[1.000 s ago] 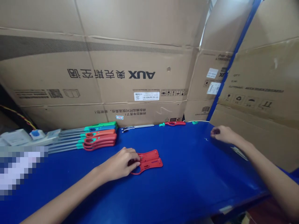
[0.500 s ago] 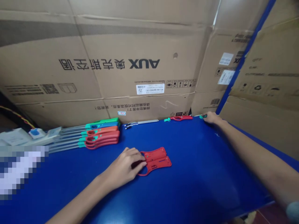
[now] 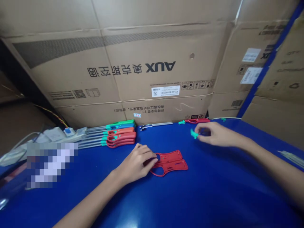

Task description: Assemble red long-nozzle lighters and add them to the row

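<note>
Two red lighter handle shells [image 3: 174,158] lie side by side on the blue table [image 3: 147,199], their hollow inner faces up. My left hand [image 3: 139,161] pinches their looped ends between thumb and fingers, hiding part of the loops. Above the table, to the right of the shells, my right hand [image 3: 213,134] has a small green plastic part [image 3: 194,134] in its fingertips. The part is slightly blurred, so its exact kind does not show.
Several long-necked lighters [image 3: 122,137] are stacked at back left, near white plugs [image 3: 53,134]. Thin metal rods [image 3: 159,124] and a red handle [image 3: 198,120] with green bits [image 3: 181,122] lie along the cardboard wall [image 3: 133,47]. Pale sticks [image 3: 292,158] lie at right.
My right hand has come from the back right edge toward the shells, bringing the green plastic part. My left hand stays on the shells. The whole view has shifted leftward.
</note>
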Demonstrator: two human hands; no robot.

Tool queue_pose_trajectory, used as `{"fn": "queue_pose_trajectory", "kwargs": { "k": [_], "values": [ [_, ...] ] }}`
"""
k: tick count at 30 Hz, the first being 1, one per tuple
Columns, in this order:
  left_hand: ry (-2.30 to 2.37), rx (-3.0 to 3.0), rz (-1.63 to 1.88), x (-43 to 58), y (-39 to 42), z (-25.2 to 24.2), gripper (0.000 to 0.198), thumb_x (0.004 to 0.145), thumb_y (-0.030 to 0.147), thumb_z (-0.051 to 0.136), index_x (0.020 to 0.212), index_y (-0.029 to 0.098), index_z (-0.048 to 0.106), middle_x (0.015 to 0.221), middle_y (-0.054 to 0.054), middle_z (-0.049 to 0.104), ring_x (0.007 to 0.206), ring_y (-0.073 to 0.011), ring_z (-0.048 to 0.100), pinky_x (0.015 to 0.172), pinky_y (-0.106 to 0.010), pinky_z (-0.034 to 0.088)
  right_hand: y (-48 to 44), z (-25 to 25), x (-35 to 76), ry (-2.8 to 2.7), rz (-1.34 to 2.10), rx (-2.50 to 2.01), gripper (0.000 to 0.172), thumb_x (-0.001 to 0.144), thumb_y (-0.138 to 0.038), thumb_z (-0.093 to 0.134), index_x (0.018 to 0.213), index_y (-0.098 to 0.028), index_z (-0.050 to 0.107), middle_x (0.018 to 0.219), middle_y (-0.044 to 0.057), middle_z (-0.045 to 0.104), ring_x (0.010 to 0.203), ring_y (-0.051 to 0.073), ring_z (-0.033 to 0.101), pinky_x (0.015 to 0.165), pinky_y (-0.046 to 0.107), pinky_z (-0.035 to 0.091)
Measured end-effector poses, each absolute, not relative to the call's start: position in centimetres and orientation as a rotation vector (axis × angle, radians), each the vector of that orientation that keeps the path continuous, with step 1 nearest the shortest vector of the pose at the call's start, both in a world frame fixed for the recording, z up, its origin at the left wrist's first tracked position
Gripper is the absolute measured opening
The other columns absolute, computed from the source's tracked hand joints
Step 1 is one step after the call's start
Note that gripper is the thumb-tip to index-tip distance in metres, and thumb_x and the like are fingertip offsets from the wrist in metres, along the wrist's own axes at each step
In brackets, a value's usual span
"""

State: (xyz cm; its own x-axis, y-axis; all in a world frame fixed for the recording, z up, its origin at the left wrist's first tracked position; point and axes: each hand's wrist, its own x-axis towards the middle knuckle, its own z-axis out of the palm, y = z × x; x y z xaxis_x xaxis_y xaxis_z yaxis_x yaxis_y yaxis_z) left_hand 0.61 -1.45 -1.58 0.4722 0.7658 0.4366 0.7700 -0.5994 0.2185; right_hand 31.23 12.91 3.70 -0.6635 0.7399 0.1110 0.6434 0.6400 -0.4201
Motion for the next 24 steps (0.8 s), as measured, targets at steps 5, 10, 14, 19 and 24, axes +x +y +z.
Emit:
{"fn": "queue_pose_trajectory", "kwargs": {
  "k": [5,10,14,19,24],
  "values": [
    [-1.373,-2.592,-0.88,0.7,-1.8,-2.0,0.017,0.094,0.021,0.054,0.109,0.015,0.062,0.096,-0.008,0.071,0.083,-0.019,0.061,0.08,-0.037,0.043,7.2,3.7,23.9,-2.789,0.52,-0.574,0.018,0.08,-0.014,0.056,0.094,-0.016,0.067,0.091,0.006,0.071,0.079,0.018,0.061,0.072,0.028,0.045],
    [-1.191,-2.522,-1.031,1.2,-1.8,-2.2,0.007,0.092,0.016,0.058,0.098,0.016,0.062,0.087,-0.005,0.07,0.078,-0.0168,0.059,0.076,-0.035,0.043,6.2,1.4,22.4,-2.718,0.642,-0.423,0.019,0.088,-0.015,0.051,0.101,-0.014,0.065,0.096,0.007,0.07,0.081,0.016,0.06,0.073,0.026,0.044],
    [-1.167,-2.519,-1.033,1.1,-1.8,-2.1,0.013,0.089,0.015,0.063,0.102,0.017,0.062,0.093,-0.005,0.071,0.084,-0.0183,0.06,0.077,-0.035,0.043,6.2,0.2,23.1,-2.666,0.744,-0.442,0.018,0.088,-0.014,0.052,0.1,-0.014,0.065,0.092,0.004,0.069,0.07,0.012,0.055,0.063,0.022,0.042],
    [-1.054,-2.613,-0.987,1.4,-1.8,-2.2,0.016,0.088,0.016,0.065,0.104,0.018,0.063,0.096,-0.004,0.073,0.086,-0.018,0.061,0.08,-0.036,0.043,6.1,-0.1,23.3,-2.666,0.823,-0.422,0.019,0.088,-0.014,0.052,0.1,-0.015,0.066,0.091,0.002,0.069,0.067,0.01,0.053,0.061,0.021,0.041],
    [-1.041,-2.587,-1.003,1.5,-1.6,-2.4,0.016,0.091,0.014,0.061,0.106,0.016,0.062,0.094,-0.005,0.073,0.081,-0.0167,0.063,0.077,-0.035,0.043,6.0,0.0,23.5,-2.631,0.779,-0.416,0.02,0.086,-0.017,0.056,0.104,-0.017,0.065,0.091,0.002,0.069,0.069,0.01,0.055,0.063,0.021,0.043]
  ]
}}
